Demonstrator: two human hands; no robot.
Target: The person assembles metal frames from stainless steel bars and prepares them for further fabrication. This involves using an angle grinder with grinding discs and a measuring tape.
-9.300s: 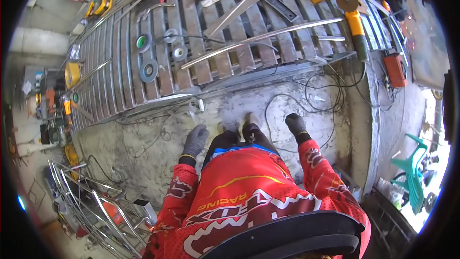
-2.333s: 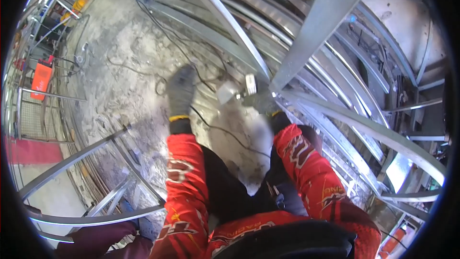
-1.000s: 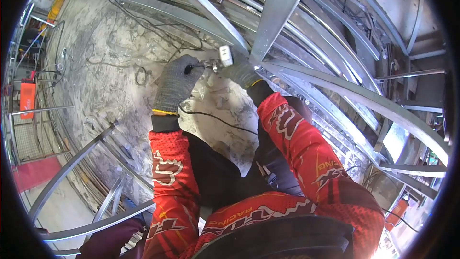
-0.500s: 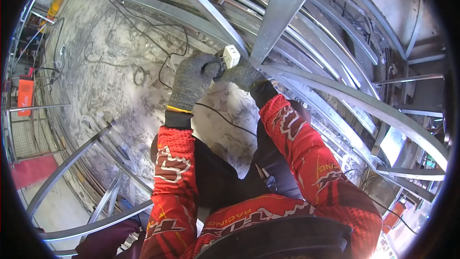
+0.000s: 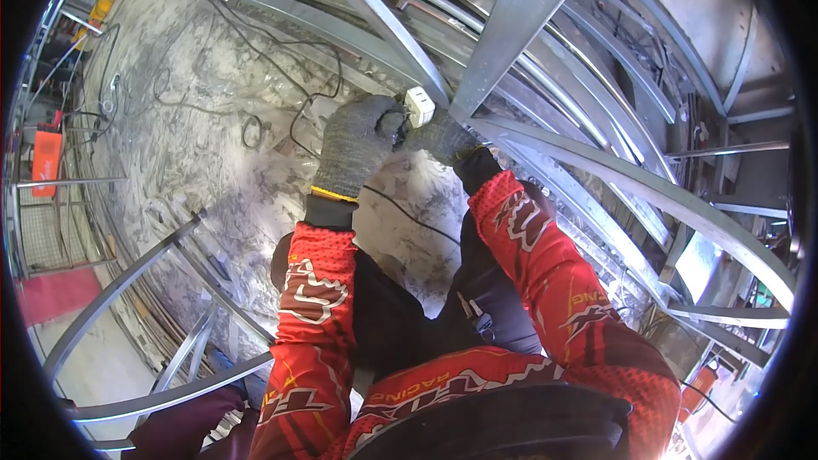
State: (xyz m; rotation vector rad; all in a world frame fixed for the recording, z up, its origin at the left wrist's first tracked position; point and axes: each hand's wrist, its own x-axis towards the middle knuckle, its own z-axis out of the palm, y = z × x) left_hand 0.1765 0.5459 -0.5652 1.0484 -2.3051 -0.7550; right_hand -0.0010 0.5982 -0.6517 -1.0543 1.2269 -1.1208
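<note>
Since a second ago the two gloved hands have drawn together and risen slightly toward the steel upright, and the gap between plug and socket has closed. Fingers of the left hand (image 5: 362, 140) are clenched around a black plug (image 5: 394, 125), pressing it sideways; fingers of the right hand (image 5: 443, 138) wrap the white socket block (image 5: 419, 106) from below and behind, so only its top face shows. Plug and block appear to be touching, though the glove hides whether the pins are fully seated. Both sit just beside the foot of the steel upright (image 5: 520, 25), where the curved rails (image 5: 630, 179) meet it. From the left fist a black cable (image 5: 409, 215) trails down across the pale concrete floor (image 5: 196, 119) toward the person's knees. The step in hand looks like mating the plug into the block. Finishing it would call for a straight, firm push with the right hand bracing, keeping the cable slack and clear of the rail edges.
</note>
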